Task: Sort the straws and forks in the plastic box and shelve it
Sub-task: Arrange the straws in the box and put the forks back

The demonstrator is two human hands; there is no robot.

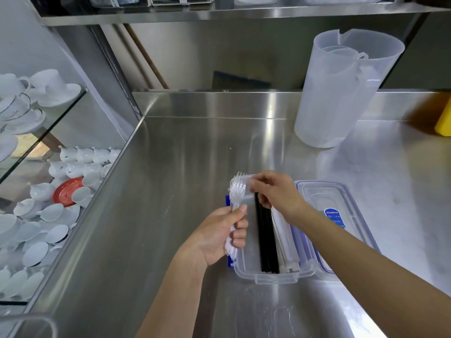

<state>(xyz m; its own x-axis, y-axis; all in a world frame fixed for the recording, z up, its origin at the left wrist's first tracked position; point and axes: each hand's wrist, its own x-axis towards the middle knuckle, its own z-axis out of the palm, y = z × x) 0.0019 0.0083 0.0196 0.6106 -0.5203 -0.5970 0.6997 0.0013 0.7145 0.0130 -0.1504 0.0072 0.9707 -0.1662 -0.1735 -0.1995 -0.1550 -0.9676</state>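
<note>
Sorting is the step in hand: your left hand [219,234] grips a bundle of clear plastic forks [235,191] at lower centre, over the transparent plastic box [275,276] holding black straws [266,240]. Your right hand [275,191] pinches the fork tips. Next, probably lay them beside the straws. Steel counter [195,154]; shelf [219,13] along the top.

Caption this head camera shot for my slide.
Left hand grips clear forks while right hand reaches over the straw box.

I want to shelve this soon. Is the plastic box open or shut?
Open: the plastic box has no cover on, and its lid lies beside it on the counter.
</note>
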